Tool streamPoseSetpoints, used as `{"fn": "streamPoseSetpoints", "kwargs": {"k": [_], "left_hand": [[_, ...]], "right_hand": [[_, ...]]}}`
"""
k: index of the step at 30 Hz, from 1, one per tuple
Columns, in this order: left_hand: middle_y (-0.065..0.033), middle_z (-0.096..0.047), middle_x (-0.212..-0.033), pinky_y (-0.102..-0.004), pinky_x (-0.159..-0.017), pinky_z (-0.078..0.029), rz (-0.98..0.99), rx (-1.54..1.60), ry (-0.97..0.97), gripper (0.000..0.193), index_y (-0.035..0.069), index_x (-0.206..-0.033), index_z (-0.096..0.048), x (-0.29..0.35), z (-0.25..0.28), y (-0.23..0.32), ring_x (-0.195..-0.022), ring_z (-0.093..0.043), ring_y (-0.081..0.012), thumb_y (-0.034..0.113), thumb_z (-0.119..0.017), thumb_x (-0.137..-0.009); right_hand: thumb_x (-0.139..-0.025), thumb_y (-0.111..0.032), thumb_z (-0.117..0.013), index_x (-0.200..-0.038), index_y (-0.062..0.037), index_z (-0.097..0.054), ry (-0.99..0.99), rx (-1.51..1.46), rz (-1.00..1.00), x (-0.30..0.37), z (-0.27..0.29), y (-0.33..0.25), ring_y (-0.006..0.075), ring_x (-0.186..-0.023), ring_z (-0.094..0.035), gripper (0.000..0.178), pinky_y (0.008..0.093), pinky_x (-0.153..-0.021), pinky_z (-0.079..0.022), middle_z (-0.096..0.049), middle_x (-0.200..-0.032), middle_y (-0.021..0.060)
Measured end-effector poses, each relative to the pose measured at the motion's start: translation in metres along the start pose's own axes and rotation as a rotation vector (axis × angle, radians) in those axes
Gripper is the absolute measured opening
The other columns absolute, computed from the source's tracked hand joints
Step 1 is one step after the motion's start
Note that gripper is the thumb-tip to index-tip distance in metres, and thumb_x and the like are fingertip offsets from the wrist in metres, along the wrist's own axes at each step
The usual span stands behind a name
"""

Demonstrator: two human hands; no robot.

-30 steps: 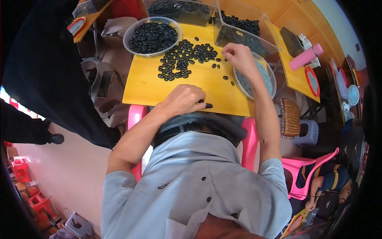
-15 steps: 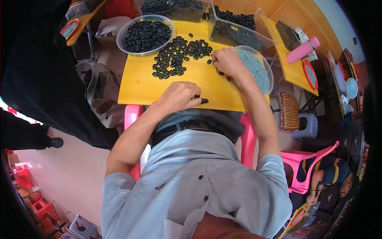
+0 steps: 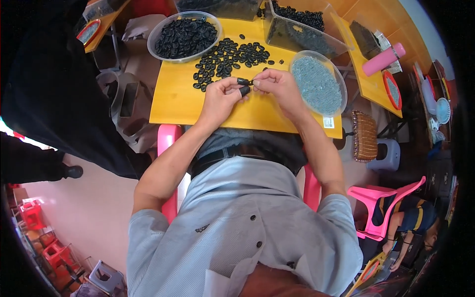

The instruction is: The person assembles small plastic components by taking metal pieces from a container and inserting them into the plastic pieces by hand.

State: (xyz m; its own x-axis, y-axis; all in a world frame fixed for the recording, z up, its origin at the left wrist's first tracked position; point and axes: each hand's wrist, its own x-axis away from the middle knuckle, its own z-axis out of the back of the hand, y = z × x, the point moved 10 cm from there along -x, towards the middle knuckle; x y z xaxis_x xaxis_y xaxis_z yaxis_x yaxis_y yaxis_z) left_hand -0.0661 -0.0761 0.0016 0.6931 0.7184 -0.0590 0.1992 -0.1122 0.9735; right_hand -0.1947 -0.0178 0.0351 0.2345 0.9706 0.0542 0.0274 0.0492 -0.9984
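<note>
My left hand (image 3: 219, 103) is closed above the middle of the yellow table, with black covers on its thumb and a finger. Its fingertips meet those of my right hand (image 3: 283, 90), and both pinch a small black part (image 3: 251, 83) whose shape is mostly hidden. Just beyond them lies a loose spread of black oval pieces with holes (image 3: 223, 58). To the right of my right hand stands a round clear tub (image 3: 342, 105) full of small silvery-blue pins (image 3: 316, 84).
A round clear bowl (image 3: 151, 48) heaped with black pieces stands at the far left of the yellow table (image 3: 173, 106). Clear bins (image 3: 309, 40) of black parts line the back. A pink bottle (image 3: 383, 59) lies on a side table. Someone in dark clothes (image 3: 54, 89) stands at left.
My left hand has risen from the table's near edge, and my right hand has come left from beside the tub. Their fingertips now meet on a small black part.
</note>
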Motion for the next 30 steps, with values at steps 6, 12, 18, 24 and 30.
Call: {"fn": "streamPoseSetpoints", "kwargs": {"k": [6, 12, 18, 24, 30], "left_hand": [[-0.0066, -0.070, -0.083, -0.0219, -0.066, -0.050, 0.062, 0.144, 0.025, 0.010, -0.002, -0.097, -0.068, -0.001, 0.002, -0.009, -0.071, -0.065, -0.0097, 0.005, -0.064, -0.091], [-0.0071, -0.071, -0.085, -0.0229, -0.067, -0.051, 0.087, 0.184, -0.033, 0.012, -0.002, -0.097, -0.068, -0.001, -0.004, -0.011, -0.072, -0.066, -0.0109, 0.009, -0.063, -0.094], [-0.0106, -0.072, -0.092, -0.0265, -0.074, -0.058, 0.194, 0.419, -0.073, 0.011, -0.003, -0.098, -0.067, 0.003, -0.011, -0.012, -0.081, -0.070, -0.0162, 0.006, -0.061, -0.094], [-0.0107, -0.071, -0.091, -0.0258, -0.074, -0.057, 0.213, 0.531, -0.107, 0.014, -0.003, -0.104, -0.065, 0.004, -0.009, -0.023, -0.081, -0.070, -0.0167, 0.000, -0.064, -0.091], [-0.0096, -0.071, -0.090, -0.0226, -0.070, -0.053, 0.085, 0.375, 0.016, 0.015, -0.003, -0.105, -0.065, 0.001, -0.002, -0.010, -0.077, -0.068, -0.0137, -0.001, -0.065, -0.090]], "right_hand": [[-0.086, -0.007, -0.066, -0.096, 0.0030, -0.068, -0.004, 0.014, 0.007, 0.003, -0.003, 0.003, 0.0092, -0.073, -0.061, 0.014, 0.0227, -0.069, -0.047, -0.070, -0.084, 0.0069], [-0.087, -0.006, -0.066, -0.096, 0.0018, -0.069, -0.015, 0.037, 0.058, 0.003, -0.002, 0.002, 0.0078, -0.072, -0.060, 0.012, 0.0220, -0.066, -0.047, -0.069, -0.083, 0.0049], [-0.087, -0.005, -0.067, -0.097, 0.0013, -0.070, -0.018, 0.210, 0.197, 0.007, -0.003, -0.011, 0.0065, -0.075, -0.060, 0.012, 0.0212, -0.068, -0.047, -0.070, -0.087, 0.0031], [-0.089, -0.004, -0.066, -0.101, 0.0022, -0.071, -0.030, 0.296, 0.270, 0.011, -0.010, -0.017, 0.0077, -0.080, -0.060, 0.015, 0.0219, -0.072, -0.048, -0.070, -0.091, 0.0045], [-0.089, -0.005, -0.067, -0.101, 0.0022, -0.069, -0.050, 0.135, 0.119, 0.004, -0.005, -0.003, 0.0083, -0.077, -0.060, 0.014, 0.0221, -0.070, -0.048, -0.069, -0.091, 0.0047]]}}
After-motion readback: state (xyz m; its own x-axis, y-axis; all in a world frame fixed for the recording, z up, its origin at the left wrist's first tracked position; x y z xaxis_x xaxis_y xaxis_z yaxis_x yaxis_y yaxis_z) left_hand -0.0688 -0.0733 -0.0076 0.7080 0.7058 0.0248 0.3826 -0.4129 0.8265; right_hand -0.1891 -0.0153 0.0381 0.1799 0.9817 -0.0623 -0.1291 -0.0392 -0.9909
